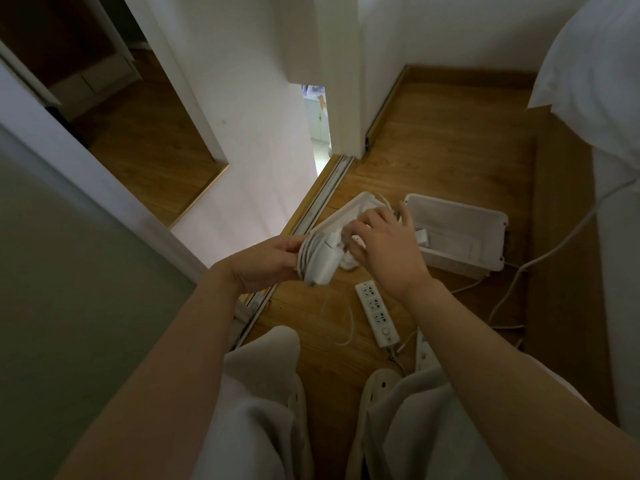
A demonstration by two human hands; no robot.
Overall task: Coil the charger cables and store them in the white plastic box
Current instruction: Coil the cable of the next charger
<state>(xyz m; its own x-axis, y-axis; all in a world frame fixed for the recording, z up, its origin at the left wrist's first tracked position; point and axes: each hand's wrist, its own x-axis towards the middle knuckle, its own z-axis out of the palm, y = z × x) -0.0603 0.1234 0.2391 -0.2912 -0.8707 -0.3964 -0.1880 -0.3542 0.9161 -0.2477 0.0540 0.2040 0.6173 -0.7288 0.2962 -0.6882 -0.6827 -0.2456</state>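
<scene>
A blocky white charger brick (323,261), wound with smooth white cable (304,258), is gripped by the left hand (263,261); the cable's end is pinched by the right hand (384,244). One small adapter (422,234) is already laid in the open white plastic box (460,261). A thin cord (349,320) is left loose on the wooden floor (450,161).

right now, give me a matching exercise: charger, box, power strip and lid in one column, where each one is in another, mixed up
Things:
1. charger
2. box
3. power strip
4. lid

Places:
a. floor, by the right shoe
b. floor, open, an adapter inside
c. in the left hand, cable wound round it
d. floor, left of the box, partly hidden

Pairs: 1-c, 2-b, 3-a, 4-d
</scene>
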